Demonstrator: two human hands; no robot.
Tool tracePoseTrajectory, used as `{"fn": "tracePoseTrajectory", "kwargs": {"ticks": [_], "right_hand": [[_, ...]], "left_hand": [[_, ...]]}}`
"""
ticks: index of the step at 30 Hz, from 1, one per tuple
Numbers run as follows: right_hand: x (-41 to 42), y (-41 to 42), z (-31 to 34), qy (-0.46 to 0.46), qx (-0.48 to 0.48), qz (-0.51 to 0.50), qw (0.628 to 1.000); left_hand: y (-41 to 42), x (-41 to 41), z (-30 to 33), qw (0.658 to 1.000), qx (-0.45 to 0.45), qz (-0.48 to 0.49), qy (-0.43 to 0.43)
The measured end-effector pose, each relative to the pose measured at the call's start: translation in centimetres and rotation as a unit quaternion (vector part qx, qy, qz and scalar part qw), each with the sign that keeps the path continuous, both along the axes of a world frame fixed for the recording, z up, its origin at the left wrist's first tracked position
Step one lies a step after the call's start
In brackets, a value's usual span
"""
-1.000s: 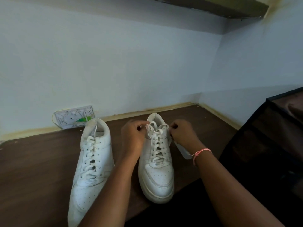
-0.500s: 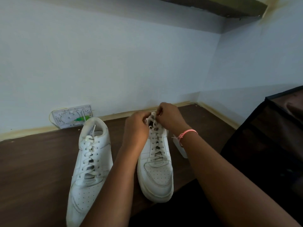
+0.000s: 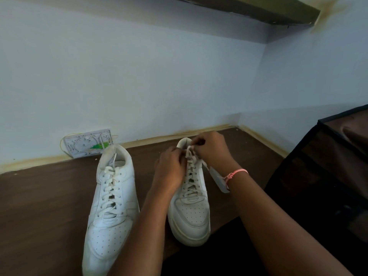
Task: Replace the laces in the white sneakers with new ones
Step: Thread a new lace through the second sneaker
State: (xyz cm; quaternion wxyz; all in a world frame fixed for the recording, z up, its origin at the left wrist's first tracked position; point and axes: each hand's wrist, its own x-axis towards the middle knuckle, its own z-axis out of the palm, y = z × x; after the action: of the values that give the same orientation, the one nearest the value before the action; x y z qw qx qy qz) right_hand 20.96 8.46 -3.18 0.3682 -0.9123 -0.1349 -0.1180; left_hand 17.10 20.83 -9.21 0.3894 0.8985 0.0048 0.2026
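Two white sneakers stand side by side on a dark wooden table (image 3: 39, 206), toes toward me. The left sneaker (image 3: 111, 212) is laced with white laces and nobody touches it. Over the top eyelets of the right sneaker (image 3: 191, 214), my left hand (image 3: 169, 172) and my right hand (image 3: 211, 148) each pinch an end of its white lace (image 3: 190, 154). The two hands are close together above the tongue. A pink cord circles my right wrist.
A white packet (image 3: 218, 179) lies on the table right of the right sneaker, partly behind my wrist. A white socket plate with a green mark (image 3: 87, 143) leans at the wall behind the left sneaker. A dark fabric box (image 3: 322, 176) stands at the right.
My hands were apart, pulling the lace ends out to each side of the right sneaker. They have come together over its top eyelets, and my right hand has crossed toward the left.
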Motion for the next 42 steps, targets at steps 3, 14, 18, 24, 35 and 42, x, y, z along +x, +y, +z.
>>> {"fn": "tracePoseTrajectory", "kwargs": {"ticks": [3,14,18,24,35,42], "right_hand": [[1.0,1.4,-0.1,0.005,-0.019,0.003,1.000],[-2.8,0.7,-1.2,0.011,0.071,-0.047,0.996],[-2.5,1.2,-1.6,0.064,0.091,0.039,0.993],[-0.6,1.4,-1.9,0.090,0.018,0.106,0.990],[1.9,-1.3,0.5,0.014,0.013,-0.035,0.999],[0.4,-1.0,-2.2,0.013,-0.035,0.006,0.999]], "left_hand": [[0.7,0.1,-0.1,0.993,-0.078,0.052,-0.075],[1.0,-0.2,-0.2,0.997,-0.074,0.033,0.005],[0.2,-0.6,0.0,0.997,0.040,0.022,0.057],[-0.4,-0.7,0.4,0.997,0.059,0.055,-0.008],[-1.1,-0.5,0.9,0.985,0.089,0.068,0.133],[-1.3,0.1,2.2,0.977,0.066,0.041,0.197]]}}
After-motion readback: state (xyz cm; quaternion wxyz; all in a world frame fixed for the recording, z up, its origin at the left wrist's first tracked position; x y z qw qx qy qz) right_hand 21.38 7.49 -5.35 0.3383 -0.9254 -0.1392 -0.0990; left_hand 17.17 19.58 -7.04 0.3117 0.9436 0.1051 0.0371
